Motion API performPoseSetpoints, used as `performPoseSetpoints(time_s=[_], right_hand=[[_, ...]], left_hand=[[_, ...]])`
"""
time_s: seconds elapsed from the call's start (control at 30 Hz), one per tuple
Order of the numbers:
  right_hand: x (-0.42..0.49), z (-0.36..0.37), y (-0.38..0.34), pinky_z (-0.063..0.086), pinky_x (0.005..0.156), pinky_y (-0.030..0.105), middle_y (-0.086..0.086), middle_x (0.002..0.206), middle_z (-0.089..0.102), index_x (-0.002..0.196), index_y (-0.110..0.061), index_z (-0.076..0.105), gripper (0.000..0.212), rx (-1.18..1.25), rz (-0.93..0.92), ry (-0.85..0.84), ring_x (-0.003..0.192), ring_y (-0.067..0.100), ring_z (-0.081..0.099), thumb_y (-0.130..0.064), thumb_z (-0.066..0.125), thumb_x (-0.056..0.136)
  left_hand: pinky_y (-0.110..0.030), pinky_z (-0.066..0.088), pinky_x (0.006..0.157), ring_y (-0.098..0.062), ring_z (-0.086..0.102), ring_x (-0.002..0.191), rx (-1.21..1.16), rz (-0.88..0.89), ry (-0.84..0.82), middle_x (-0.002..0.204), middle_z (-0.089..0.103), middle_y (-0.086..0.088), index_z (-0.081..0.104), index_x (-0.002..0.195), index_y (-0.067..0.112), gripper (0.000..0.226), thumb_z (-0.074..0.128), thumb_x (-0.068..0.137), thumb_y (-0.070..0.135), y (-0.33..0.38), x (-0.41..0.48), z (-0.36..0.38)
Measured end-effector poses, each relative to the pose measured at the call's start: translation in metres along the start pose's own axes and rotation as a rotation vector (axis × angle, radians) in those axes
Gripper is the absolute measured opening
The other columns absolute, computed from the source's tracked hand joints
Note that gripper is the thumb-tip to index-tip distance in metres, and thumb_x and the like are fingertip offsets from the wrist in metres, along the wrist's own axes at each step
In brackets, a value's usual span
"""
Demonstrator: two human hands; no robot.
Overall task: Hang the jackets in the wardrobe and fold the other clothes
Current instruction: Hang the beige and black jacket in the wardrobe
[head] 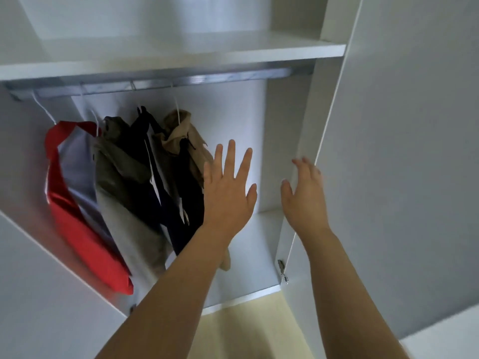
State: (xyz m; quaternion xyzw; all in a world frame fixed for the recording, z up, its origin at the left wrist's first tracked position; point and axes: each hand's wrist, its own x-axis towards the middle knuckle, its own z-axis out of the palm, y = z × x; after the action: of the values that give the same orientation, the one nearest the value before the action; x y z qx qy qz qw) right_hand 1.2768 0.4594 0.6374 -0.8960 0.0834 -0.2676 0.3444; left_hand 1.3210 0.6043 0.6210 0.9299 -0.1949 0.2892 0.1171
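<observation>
The white wardrobe [285, 151] stands open, seen from below and at a tilt; under its upper shelf [181, 51] runs a metal rail [160, 82], and from that rail four garments hang on thin white hangers [177, 106], crowded toward the left half of the hanging compartment. Furthest left hangs a red jacket [85, 224] with a pale grey lining showing at its front; just beside it hangs an olive-grey jacket [121, 172], whose lower part looks lighter; next comes a dark navy jacket [168, 200]; rightmost is a beige jacket [181, 136], bunched at the collar, touching the navy one. The right half of the compartment holds nothing on the rail; its back panel and floor board show bare. The shelf above the rail shows no contents from this angle.

The left hand [228, 187] is raised inside the opening, fingers straight and spread, palm turned toward the clothes, holding nothing; it lies just beside the beige and navy jackets, though whether it touches them cannot be told. The right hand [304, 193] is also spread and loose, gripping nothing, its fingertips at the inner edge of the open right door [401, 151]; contact with the edge is blurred. A metal hinge [282, 270] sits low on that door's edge; a pale yellowish floor [246, 327] shows below the wardrobe.
</observation>
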Motion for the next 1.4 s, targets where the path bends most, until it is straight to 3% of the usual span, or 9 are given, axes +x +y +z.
performPoseSetpoints(time_s=[0.23, 0.43, 0.73, 1.13, 1.4], right_hand=[[-0.136, -0.092, 0.002, 0.021, 0.116, 0.044, 0.017, 0.152, 0.030, 0.141, -0.003, 0.039, 0.051, -0.201, 0.053, 0.205, 0.142, 0.034, 0.022, -0.022, 0.050, 0.095], [-0.233, -0.184, 0.022, 0.017, 0.118, 0.042, 0.018, 0.153, 0.027, 0.143, -0.002, 0.036, 0.054, -0.319, 0.216, 0.291, 0.143, 0.034, 0.019, -0.024, 0.050, 0.096], [-0.362, -0.331, 0.072, 0.015, 0.118, 0.042, 0.013, 0.155, 0.026, 0.145, -0.006, 0.033, 0.055, -0.467, 0.409, 0.452, 0.145, 0.029, 0.017, -0.032, 0.044, 0.097], [-0.585, -0.589, 0.166, 0.012, 0.120, 0.043, 0.010, 0.158, 0.020, 0.149, -0.010, 0.024, 0.059, -0.770, 0.573, 0.411, 0.147, 0.027, 0.011, -0.039, 0.036, 0.099], [-0.683, -0.682, 0.251, 0.011, 0.120, 0.044, 0.009, 0.159, 0.015, 0.150, -0.012, 0.019, 0.060, -0.827, 0.734, 0.348, 0.147, 0.026, 0.008, -0.040, 0.034, 0.100]], left_hand=[[-0.054, 0.014, 0.113, -0.035, 0.009, 0.146, -0.128, 0.175, 0.008, 0.159, 0.013, -0.013, 0.020, 0.151, 0.022, 0.073, 0.054, 0.090, 0.042, 0.080, -0.091, -0.057], [-0.057, 0.023, 0.111, -0.037, 0.014, 0.145, -0.341, 0.356, -0.071, 0.158, 0.017, -0.014, 0.026, 0.150, 0.018, 0.070, 0.056, 0.089, 0.035, 0.170, -0.159, -0.092], [-0.051, 0.013, 0.114, -0.032, 0.003, 0.147, -0.436, 0.620, -0.146, 0.160, 0.006, -0.011, 0.017, 0.152, 0.022, 0.071, 0.053, 0.092, 0.037, 0.330, -0.239, -0.140], [-0.047, 0.003, 0.114, -0.031, -0.003, 0.147, -0.559, 0.856, -0.205, 0.160, -0.002, -0.010, 0.007, 0.153, 0.024, 0.072, 0.045, 0.095, 0.042, 0.622, -0.419, -0.221], [-0.047, -0.002, 0.116, -0.028, -0.014, 0.146, -0.595, 0.958, -0.342, 0.160, -0.013, -0.007, -0.003, 0.152, 0.027, 0.071, 0.039, 0.097, 0.042, 0.748, -0.508, -0.229]])
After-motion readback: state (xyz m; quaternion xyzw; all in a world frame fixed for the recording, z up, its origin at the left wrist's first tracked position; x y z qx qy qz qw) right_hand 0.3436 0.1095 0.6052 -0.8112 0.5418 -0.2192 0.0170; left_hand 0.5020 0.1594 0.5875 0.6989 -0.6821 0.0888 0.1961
